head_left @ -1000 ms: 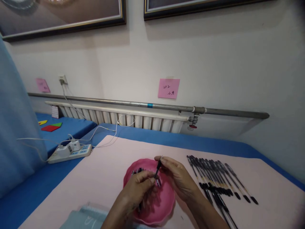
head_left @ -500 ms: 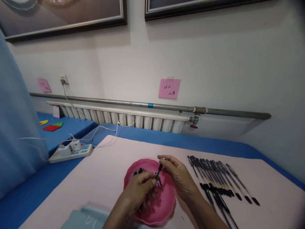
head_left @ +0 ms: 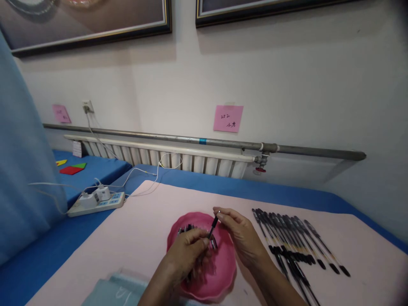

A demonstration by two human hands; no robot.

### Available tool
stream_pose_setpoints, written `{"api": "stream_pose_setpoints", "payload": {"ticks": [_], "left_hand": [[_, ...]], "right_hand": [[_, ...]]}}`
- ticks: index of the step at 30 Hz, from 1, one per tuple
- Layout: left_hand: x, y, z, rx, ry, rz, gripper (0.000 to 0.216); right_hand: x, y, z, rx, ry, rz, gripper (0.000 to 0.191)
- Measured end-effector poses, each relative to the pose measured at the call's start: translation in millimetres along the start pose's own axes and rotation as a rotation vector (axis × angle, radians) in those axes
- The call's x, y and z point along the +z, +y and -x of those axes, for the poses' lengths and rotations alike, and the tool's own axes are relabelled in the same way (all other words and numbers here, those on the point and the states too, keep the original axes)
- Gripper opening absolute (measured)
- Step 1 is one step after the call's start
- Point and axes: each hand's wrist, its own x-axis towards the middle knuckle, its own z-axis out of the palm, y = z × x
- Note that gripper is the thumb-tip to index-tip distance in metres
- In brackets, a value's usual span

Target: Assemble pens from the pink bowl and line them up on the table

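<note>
Above a pink scalloped bowl (head_left: 227,272), my two hands hold a short, slim pen part (head_left: 214,224) between them, black at the top and clear or greyish lower down. My right hand (head_left: 239,233) pinches its upper black end between thumb and fingertips. The lower end is pinched by my left hand (head_left: 186,251), which covers part of the piece. Several small dark and clear pen pieces (head_left: 189,228) lie in the bowl, partly hidden under my left hand. Right of my right hand, a row of black-ended pens (head_left: 287,231) lies on the pink sheet.
More black pens (head_left: 298,272) lie below the row. A pale blue cloth (head_left: 111,291) rests at the front left of the pink sheet (head_left: 134,229). A power strip (head_left: 95,207) with chargers and white cables stands at the left. Behind the table are a radiator (head_left: 191,163) and pipe.
The whole view has shifted very slightly. Both hands keep their grip on the pen part, with hardly any visible movement.
</note>
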Motion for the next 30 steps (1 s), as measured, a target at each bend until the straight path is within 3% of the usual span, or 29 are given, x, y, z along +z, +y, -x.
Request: {"api": "stream_pose_setpoints", "payload": {"ticks": [12, 30], "left_hand": [[-1.9, -2.4, -0.8, 0.064, -0.008, -0.035, 0.015], [-6.4, -7.8, -4.1, 0.137, 0.074, -0.223, 0.022]], "right_hand": [[0.0, -0.8, 0.6, -0.021, 0.024, 0.077, 0.019], [1.3, 3.8, 1.8, -0.056, 0.057, 0.085, 0.018]]}}
